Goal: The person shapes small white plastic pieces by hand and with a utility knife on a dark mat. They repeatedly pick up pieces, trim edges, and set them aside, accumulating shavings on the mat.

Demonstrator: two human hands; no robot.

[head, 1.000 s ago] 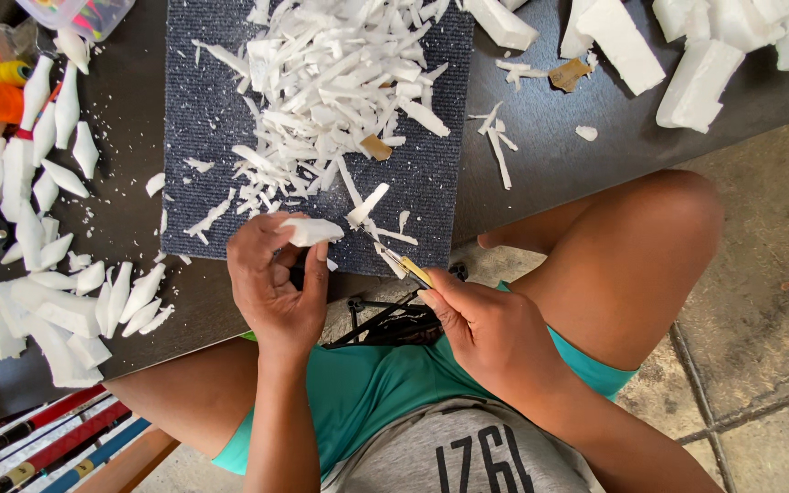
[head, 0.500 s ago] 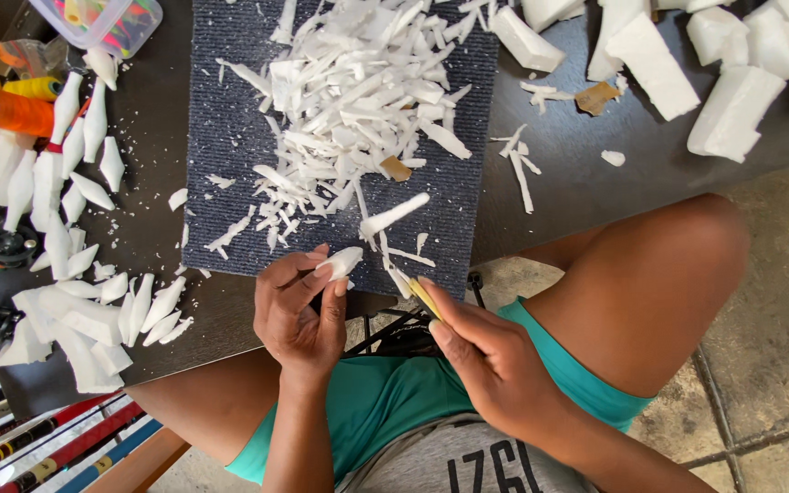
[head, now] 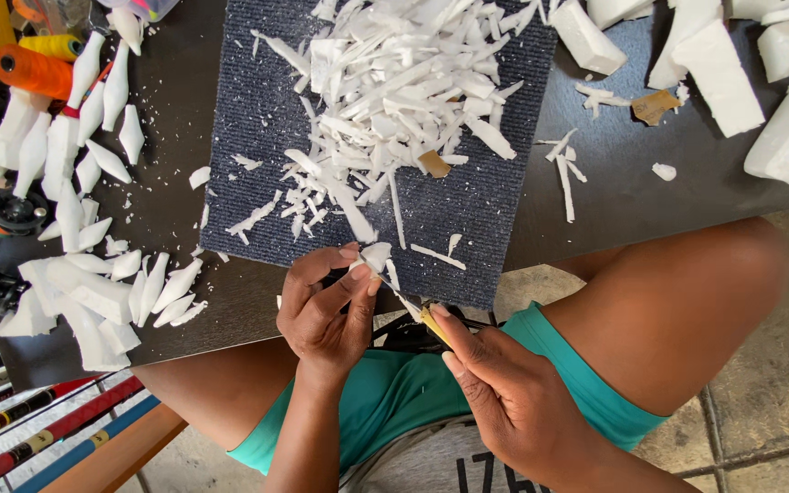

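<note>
At frame centre the left hand (head: 321, 306) pinches a foam piece (head: 374, 256), while the right hand (head: 504, 393), lower right, grips a knife (head: 426, 319) angled up-left into it.

Bare dark desk (head: 595, 219) lies right of the blue mat (head: 486, 210), crossed only by a few thin foam slivers (head: 563, 173). Far on the mat, a shavings heap (head: 394, 82) blocks passage. Left, carved foam pieces (head: 93, 292) crowd the near edge; foam blocks (head: 778, 119) fill the far right.
</note>
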